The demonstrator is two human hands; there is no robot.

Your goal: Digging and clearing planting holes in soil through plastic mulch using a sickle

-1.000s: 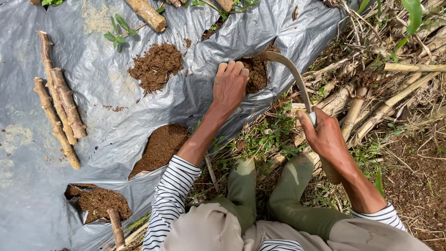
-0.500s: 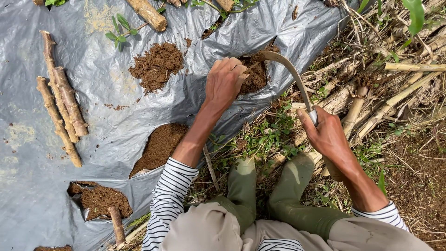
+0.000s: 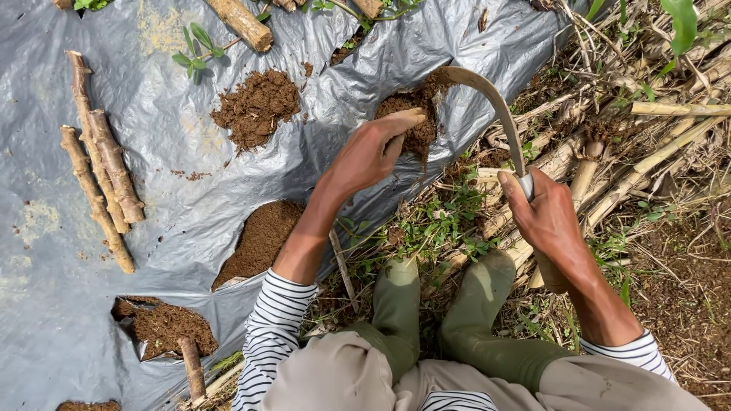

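The person crouches at the edge of a grey plastic sheet (image 3: 152,152) spread over the ground, green boots (image 3: 457,320) planted among dry stalks (image 3: 670,114) and weeds. The right hand (image 3: 548,217) has its fingers wrapped tight around the handle of a sickle (image 3: 495,106), whose curved blade arcs up and over to a hole cut in the sheet, its tip at the brown soil (image 3: 415,114) showing there. The left hand (image 3: 373,152) rests at the near rim of that same hole, fingers curled and pressed down on the plastic and soil; whether they pinch anything cannot be told.

Other holes in the sheet show soil too: one further left (image 3: 259,106), one nearer the striped sleeve (image 3: 263,240), and one at the lower left with a short stick standing in it (image 3: 190,365). A bundle of cut stem pieces (image 3: 99,175) lies on the sheet well to the left, and another piece (image 3: 240,23) near the top.

The step in hand looks like opening or loosening the hole with the blade. A careful pull would keep the tip clear of the left hand's fingers, which sit just beside it.
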